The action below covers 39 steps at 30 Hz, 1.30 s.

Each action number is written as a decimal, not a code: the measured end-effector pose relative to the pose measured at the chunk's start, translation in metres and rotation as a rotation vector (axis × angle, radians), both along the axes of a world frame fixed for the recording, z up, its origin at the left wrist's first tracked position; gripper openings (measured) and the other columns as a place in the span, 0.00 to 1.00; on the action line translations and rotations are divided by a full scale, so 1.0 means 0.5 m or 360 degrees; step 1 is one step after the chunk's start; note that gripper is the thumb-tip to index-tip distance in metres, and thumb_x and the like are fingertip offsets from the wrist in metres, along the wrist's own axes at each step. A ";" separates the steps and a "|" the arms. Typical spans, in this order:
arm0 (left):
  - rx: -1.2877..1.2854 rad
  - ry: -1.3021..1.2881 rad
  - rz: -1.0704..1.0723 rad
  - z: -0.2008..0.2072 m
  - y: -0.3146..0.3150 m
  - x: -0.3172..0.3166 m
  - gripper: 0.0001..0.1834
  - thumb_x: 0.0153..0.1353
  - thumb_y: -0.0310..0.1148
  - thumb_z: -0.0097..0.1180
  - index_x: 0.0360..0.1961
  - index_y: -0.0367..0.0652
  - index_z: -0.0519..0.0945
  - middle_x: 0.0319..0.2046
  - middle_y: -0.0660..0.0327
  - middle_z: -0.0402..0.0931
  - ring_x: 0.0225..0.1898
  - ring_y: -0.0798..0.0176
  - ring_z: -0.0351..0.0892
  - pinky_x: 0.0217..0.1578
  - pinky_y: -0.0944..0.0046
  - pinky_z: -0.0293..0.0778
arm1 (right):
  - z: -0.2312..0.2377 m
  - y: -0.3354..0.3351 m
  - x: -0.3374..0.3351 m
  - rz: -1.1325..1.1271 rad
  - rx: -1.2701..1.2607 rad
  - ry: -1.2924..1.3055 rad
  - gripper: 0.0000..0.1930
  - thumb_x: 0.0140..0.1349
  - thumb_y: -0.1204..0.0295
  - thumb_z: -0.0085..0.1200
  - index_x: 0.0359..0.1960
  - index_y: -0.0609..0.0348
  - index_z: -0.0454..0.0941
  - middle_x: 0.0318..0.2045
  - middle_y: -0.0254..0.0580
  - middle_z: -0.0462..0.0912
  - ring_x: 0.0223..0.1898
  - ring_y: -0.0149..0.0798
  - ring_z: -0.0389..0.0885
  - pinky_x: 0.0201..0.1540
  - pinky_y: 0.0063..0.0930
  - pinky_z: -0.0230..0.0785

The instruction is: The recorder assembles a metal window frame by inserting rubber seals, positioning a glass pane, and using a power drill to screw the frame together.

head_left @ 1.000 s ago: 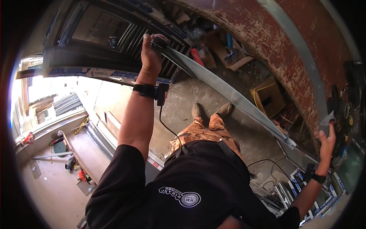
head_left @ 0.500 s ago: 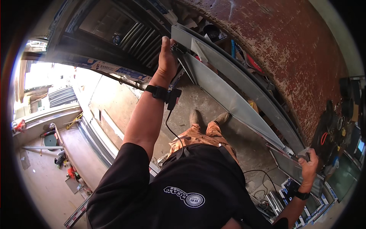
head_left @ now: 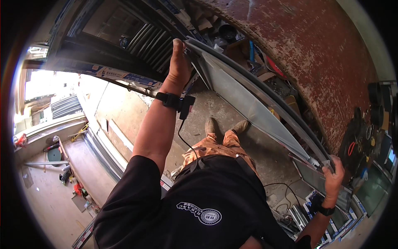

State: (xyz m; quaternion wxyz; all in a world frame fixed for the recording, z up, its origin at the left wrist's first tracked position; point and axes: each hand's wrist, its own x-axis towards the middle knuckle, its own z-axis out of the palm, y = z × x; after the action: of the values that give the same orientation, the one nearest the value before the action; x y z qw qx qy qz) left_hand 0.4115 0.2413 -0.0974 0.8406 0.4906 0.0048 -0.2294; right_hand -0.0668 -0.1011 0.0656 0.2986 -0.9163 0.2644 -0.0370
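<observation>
A workshop seen from above: a bare concrete floor [head_left: 124, 112] runs under the person, and a large rust-red metal wall [head_left: 315, 54] curves across the upper right. Against the upper left stands a dark metal door frame [head_left: 103, 45] with grey slats behind it, and bright daylight comes in at the far left. Along the foot of the rusty wall lies clutter: cardboard boxes [head_left: 238, 50], a blue handle and red scraps. Framed glass panels [head_left: 373, 186] lean at the right edge, and stacked frame sections lie at the lower right.

The person, in a black shirt [head_left: 199, 203] and orange patterned trousers [head_left: 215, 145], stands with both shoes on the concrete. Stretched across in front of them, from upper middle to lower right, is a long window sash [head_left: 253, 103], a pale frosted pane set in a grey metal frame, held up off the floor and tilted.

The left hand [head_left: 180, 62] is closed around the sash's upper end, thumb pointing up along the frame. A black wrist strap [head_left: 174, 101] with a small device sits on that forearm, and a thin black cable hangs from it toward the waist. The right hand [head_left: 333, 174] is closed on the lower end of the sash, fingers wrapped over the frame's edge; a dark watch [head_left: 326, 210] is on that wrist.
</observation>
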 end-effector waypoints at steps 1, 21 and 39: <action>0.0000 0.0002 0.0000 -0.003 0.003 0.004 0.42 0.63 0.71 0.43 0.53 0.40 0.76 0.48 0.57 0.79 0.54 0.57 0.74 0.62 0.56 0.62 | 0.000 -0.003 0.002 0.0000 0.0000 0.0002 0.21 0.55 0.68 0.66 0.46 0.67 0.75 0.41 0.47 0.80 0.44 0.44 0.78 0.50 0.36 0.69; -0.0016 -0.0042 -0.0173 0.019 -0.005 0.006 0.43 0.65 0.71 0.37 0.52 0.39 0.77 0.48 0.57 0.79 0.54 0.57 0.73 0.61 0.57 0.61 | 0.089 -0.013 0.105 0.0006 0.1272 0.0873 0.46 0.24 0.50 0.77 0.46 0.66 0.74 0.38 0.33 0.77 0.41 0.28 0.73 0.47 0.24 0.66; 0.0034 -0.0087 0.0074 0.033 -0.018 -0.005 0.51 0.57 0.79 0.41 0.57 0.38 0.72 0.53 0.53 0.75 0.59 0.53 0.70 0.63 0.52 0.63 | 0.052 0.038 0.011 -0.0153 -0.0033 0.0594 0.29 0.42 0.78 0.69 0.49 0.60 0.71 0.44 0.49 0.77 0.49 0.52 0.74 0.55 0.41 0.64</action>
State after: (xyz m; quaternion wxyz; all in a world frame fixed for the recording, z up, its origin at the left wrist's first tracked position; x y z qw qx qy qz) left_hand 0.4092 0.2324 -0.0807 0.8403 0.5054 -0.0042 -0.1961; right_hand -0.0615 -0.0822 0.0915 0.2328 -0.8966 0.3581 0.1166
